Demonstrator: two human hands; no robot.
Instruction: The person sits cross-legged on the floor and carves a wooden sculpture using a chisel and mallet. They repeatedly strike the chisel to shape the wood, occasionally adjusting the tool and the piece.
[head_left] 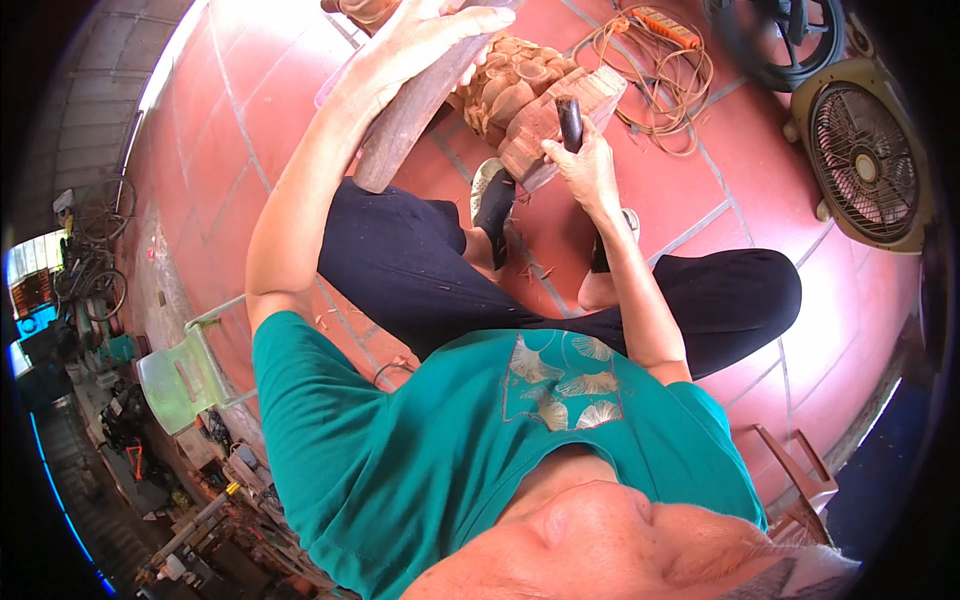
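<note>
My left hand [425, 45], at the top, is closed around a thick, round wooden club [410, 130] whose blunt end points down toward my knee. Lower and to the right, my right hand [588, 170] grips the dark handle of a chisel [570, 122], which stands up out of my fist; its blade is hidden. Behind the handle lies a carved block of wood [515, 80], covered in rounded, overlapping shapes, with a paler, flatter face at its right end. One of my shoes [492, 195] is beside the block.
Wood chips [537, 270] are scattered on the red tiled floor [230, 130]. An orange power strip [665, 27] with coiled cord [690, 120] lies beyond the block. A box fan [868, 155] stands at right, a green chair [180, 380] at left, a brown chair [805, 480] at lower right.
</note>
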